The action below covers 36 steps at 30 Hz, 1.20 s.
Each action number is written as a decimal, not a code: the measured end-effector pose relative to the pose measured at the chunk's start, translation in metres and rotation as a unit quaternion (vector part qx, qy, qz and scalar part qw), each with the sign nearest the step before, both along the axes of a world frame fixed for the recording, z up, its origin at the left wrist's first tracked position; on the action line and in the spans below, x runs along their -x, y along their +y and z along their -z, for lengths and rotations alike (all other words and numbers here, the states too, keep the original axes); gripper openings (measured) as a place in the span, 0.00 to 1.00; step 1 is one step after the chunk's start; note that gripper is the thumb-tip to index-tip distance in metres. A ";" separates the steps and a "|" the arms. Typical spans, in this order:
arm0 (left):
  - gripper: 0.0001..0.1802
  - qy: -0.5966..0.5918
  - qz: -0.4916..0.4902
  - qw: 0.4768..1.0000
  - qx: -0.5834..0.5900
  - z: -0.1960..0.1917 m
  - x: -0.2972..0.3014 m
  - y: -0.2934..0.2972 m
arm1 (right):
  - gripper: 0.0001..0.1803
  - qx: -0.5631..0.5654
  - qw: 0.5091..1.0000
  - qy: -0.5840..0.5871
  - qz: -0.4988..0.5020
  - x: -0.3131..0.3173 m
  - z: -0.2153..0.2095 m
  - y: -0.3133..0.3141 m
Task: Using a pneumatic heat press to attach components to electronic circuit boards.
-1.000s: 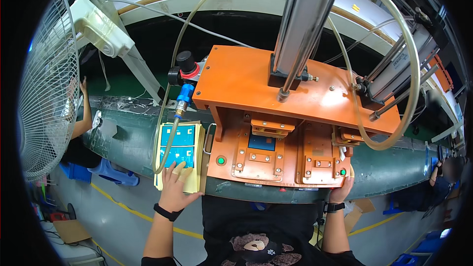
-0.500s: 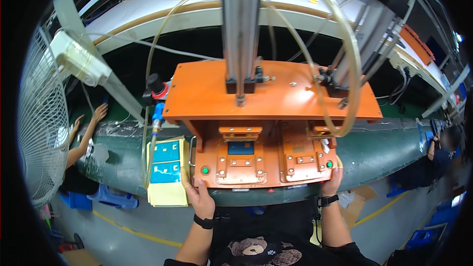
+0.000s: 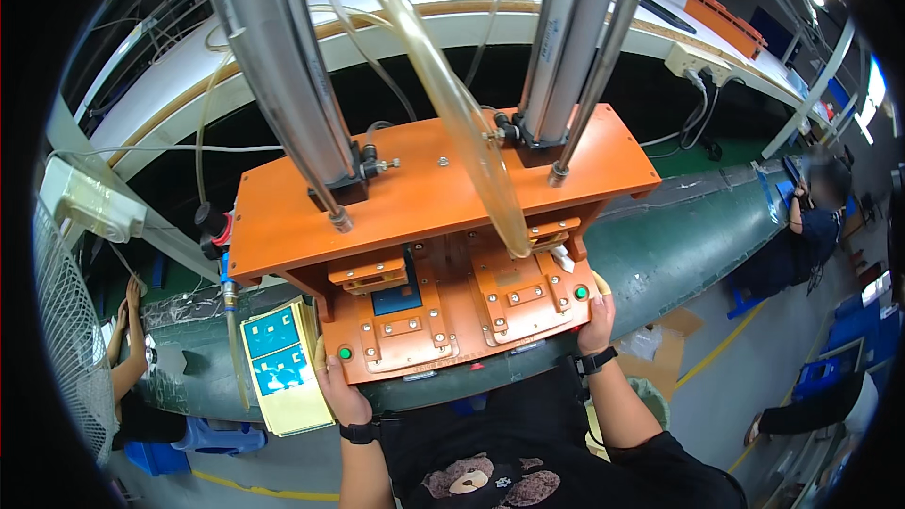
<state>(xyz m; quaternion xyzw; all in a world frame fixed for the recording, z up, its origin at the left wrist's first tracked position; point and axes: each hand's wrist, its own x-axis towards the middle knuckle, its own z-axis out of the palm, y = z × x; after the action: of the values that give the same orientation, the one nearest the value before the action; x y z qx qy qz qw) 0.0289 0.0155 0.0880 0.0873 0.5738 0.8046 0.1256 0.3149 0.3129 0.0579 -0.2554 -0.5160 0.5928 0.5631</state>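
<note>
While both hands flank the press (image 3: 405, 203), it stands at the counter's (image 3: 679, 226) near edge. The left hand (image 3: 343, 396) lies against the press's front left corner, near a green button (image 3: 345, 353); the right hand (image 3: 597, 322) lies against the front right corner, just beside another green button (image 3: 581, 292). Both hands have bent fingers, partly hidden by the press sides, so I cannot tell whether they grip or only touch.

A blue panel (image 3: 400, 299) lies in the press's left nest, partly under the raised block (image 3: 366, 270). Left of the press, a yellow stack (image 3: 299, 410) reaches the counter's near edge, carrying two blue cards (image 3: 273, 349) with small pale marks.

Two upright cylinders rise from the press, the left one (image 3: 278, 66) and the right one (image 3: 566, 57); each bears dark lettering along its barrel, too small to read. Tiny characters run along the press's front edge, likewise illegible. A clear hose (image 3: 443, 85) arches between the cylinders. The shirt (image 3: 452, 434) shows a bear print with a small white mark.
</note>
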 end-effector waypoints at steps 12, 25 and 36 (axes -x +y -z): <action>0.26 0.062 0.030 0.998 0.010 0.020 0.008 -0.010 | 0.29 -0.004 0.999 -0.036 0.007 -0.002 0.003 0.002; 0.23 0.044 0.025 0.998 -0.026 0.023 0.006 -0.009 | 0.28 -0.008 1.000 -0.029 0.006 -0.003 -0.001 -0.001; 0.25 0.061 0.028 0.998 -0.012 0.028 0.009 -0.011 | 0.28 -0.007 1.000 -0.029 0.007 -0.001 -0.003 -0.001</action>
<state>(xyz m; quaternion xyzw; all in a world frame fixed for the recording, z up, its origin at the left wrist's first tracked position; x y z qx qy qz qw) 0.0199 0.0049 0.0602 0.1539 0.5682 0.8007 0.1114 0.3162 0.3116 0.0613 -0.2727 -0.5343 0.5773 0.5540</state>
